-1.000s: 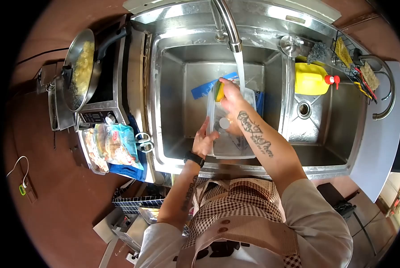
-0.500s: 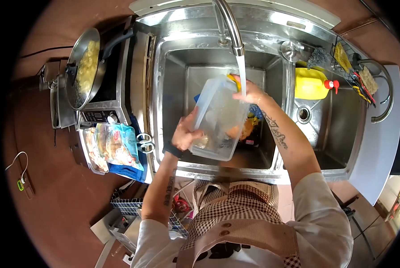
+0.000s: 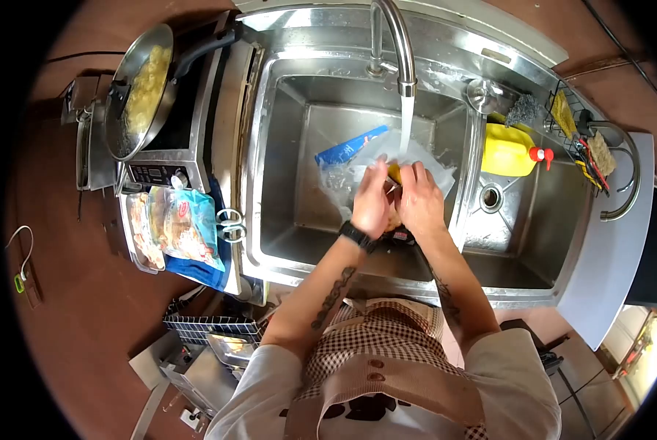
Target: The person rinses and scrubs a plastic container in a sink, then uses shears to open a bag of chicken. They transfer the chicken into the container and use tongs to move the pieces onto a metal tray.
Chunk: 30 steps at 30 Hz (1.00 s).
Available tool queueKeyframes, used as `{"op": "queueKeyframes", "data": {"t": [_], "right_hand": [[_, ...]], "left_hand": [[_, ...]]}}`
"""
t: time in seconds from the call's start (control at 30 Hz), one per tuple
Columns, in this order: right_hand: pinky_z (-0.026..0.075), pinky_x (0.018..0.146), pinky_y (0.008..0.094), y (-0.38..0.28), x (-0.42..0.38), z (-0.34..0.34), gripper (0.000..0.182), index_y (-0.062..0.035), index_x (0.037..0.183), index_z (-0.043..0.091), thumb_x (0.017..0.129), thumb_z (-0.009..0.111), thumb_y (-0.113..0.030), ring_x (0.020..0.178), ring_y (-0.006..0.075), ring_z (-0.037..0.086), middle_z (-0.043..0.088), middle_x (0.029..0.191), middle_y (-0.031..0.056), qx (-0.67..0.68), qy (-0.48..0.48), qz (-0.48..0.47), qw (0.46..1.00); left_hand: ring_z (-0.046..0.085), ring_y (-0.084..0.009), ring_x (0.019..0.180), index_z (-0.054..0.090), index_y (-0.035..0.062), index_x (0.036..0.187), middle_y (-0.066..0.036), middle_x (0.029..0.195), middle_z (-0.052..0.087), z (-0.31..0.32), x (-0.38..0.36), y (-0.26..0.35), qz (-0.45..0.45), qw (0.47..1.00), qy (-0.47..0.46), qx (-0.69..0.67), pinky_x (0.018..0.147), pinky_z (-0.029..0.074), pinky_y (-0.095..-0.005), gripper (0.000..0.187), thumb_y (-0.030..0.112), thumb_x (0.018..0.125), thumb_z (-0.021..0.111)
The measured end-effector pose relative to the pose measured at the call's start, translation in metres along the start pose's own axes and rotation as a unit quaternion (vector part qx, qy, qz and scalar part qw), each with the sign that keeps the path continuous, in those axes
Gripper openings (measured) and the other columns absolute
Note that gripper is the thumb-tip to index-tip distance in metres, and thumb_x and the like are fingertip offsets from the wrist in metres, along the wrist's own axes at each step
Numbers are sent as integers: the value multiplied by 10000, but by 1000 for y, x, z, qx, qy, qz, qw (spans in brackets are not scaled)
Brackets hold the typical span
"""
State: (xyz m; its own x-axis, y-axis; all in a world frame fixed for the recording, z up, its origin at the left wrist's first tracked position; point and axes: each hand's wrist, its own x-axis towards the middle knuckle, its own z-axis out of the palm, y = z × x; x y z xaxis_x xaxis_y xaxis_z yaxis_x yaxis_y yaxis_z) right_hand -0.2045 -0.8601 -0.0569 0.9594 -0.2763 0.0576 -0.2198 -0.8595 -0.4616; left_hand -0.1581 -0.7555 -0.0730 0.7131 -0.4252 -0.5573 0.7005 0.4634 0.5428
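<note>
My left hand [image 3: 373,199] and my right hand [image 3: 421,196] are close together over the left sink basin [image 3: 284,198], fingers curled inward. A bit of yellow sponge [image 3: 394,173] shows between them, against the fingers of my right hand. I cannot tell what my left hand grips. Whitish translucent plastic [image 3: 431,163] spreads behind and around both hands. Water from the faucet [image 3: 407,86] runs down onto it. A blue wrapper [image 3: 352,147] lies at its upper left. Something brownish and dark shows below my fingers, mostly hidden.
The right basin holds a yellow jug [image 3: 508,150] with a red cap. A wire rack with scrubbers [image 3: 563,95] hangs at its far corner. To the left are a pan of yellow food [image 3: 149,88] on an oven, bagged food [image 3: 185,224] and scissors [image 3: 231,226].
The translucent container is no longer held up tilted between my hands. Both hands have come together lower over the basin, the left moving right. More of the blue wrapper shows.
</note>
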Motion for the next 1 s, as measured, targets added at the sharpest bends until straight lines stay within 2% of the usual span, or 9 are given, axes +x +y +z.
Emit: {"op": "queueKeyframes", "data": {"t": [0.23,0.4,0.53,0.63,0.67,0.73,0.87,0.97,1.0], "right_hand": [[401,1104,487,18,13,-26,463,-82,1350,572,893,625,-132,1312,449,433,457,1431,174,19,16,-151,988],[467,1017,487,4,77,-33,278,-73,1187,642,919,570,-99,1090,427,588,617,1174,201,95,-145,117,978],[514,926,452,-3,27,-11,262,-59,1175,632,938,533,-106,1043,384,622,635,1127,208,31,131,-127,983],[526,882,426,22,22,-5,249,-66,1164,634,945,546,-145,1001,380,649,665,1011,200,161,49,-28,985],[533,810,420,36,33,-9,215,-48,1071,660,948,559,-192,904,393,674,684,896,203,214,-87,208,950],[528,746,379,67,51,-3,248,-35,1014,698,958,569,-238,790,331,694,701,845,196,236,-138,215,938],[524,741,333,55,58,-21,233,-68,1061,720,991,541,-200,774,254,693,732,898,150,313,-50,139,938],[526,774,326,39,80,-31,333,-34,1150,680,1002,552,-303,866,220,692,729,1005,143,340,-125,116,925],[528,793,336,38,82,-28,381,-29,1176,666,999,552,-346,913,223,682,714,1057,142,386,-160,163,894]], "left_hand": [[643,-158,909,569,24,1170,-81,1073,642,-4,9,3,1,995,40,88,804,564,-315,347,335,1079,444],[649,-163,875,599,45,1086,-62,1025,631,1,15,7,62,992,-3,107,725,559,-341,319,339,1068,477],[670,-177,864,608,38,1110,-57,1025,654,-7,19,16,48,990,10,133,711,567,-347,315,329,1060,499],[685,-178,776,611,28,1112,-63,958,683,-8,5,16,28,987,-8,157,692,562,-315,315,318,1059,500],[687,-179,757,612,25,1111,-69,949,687,-9,-4,18,16,985,-15,170,690,562,-310,317,317,1059,499],[695,-189,707,610,12,1089,-93,908,702,-7,-9,27,18,977,-32,209,672,564,-300,330,319,1063,489],[679,-183,644,615,3,1012,-89,788,690,-18,8,59,22,908,-131,397,599,548,-313,335,308,1062,487],[662,-254,594,640,40,965,-105,685,661,8,12,85,139,769,-156,605,581,527,-356,272,269,1043,516],[642,-353,636,659,88,939,-141,673,640,6,24,80,309,671,-139,659,591,510,-423,231,271,1019,543]]}}
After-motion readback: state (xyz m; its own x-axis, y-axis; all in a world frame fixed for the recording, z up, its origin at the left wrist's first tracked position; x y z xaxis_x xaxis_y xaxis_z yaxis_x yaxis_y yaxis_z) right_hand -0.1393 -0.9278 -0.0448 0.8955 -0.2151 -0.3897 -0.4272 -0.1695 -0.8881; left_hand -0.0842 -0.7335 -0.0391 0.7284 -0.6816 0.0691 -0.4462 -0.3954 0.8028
